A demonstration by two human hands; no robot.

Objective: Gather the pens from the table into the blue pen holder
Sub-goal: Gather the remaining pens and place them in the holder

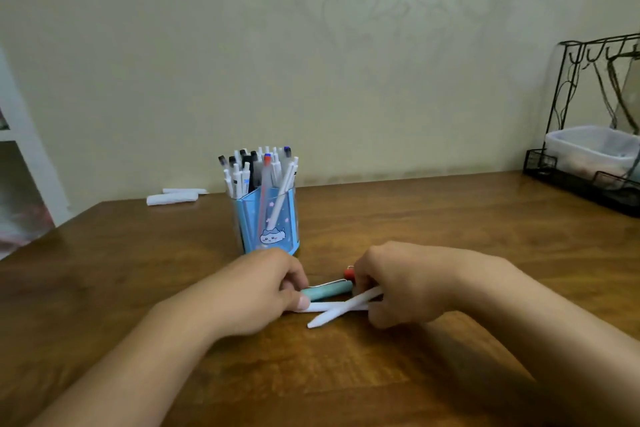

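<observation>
The blue pen holder point(266, 222) stands upright in the middle of the wooden table point(450, 236), filled with several pens. In front of it lie a teal pen point(327, 290), a white pen point(329, 306) flat on the wood, and a red pen end point(348, 273) peeking out behind my right hand. My left hand point(266, 291) has its fingers curled on the left ends of the teal and white pens. My right hand point(398, 284) grips another white pen point(341, 311), tilted with its tip pointing down-left across the flat one.
Two white rolled items point(172, 198) lie at the table's far left edge by the wall. A black wire rack point(568, 87) with a white plastic container point(588, 149) stands at the far right. A white shelf point(20, 135) is at the left.
</observation>
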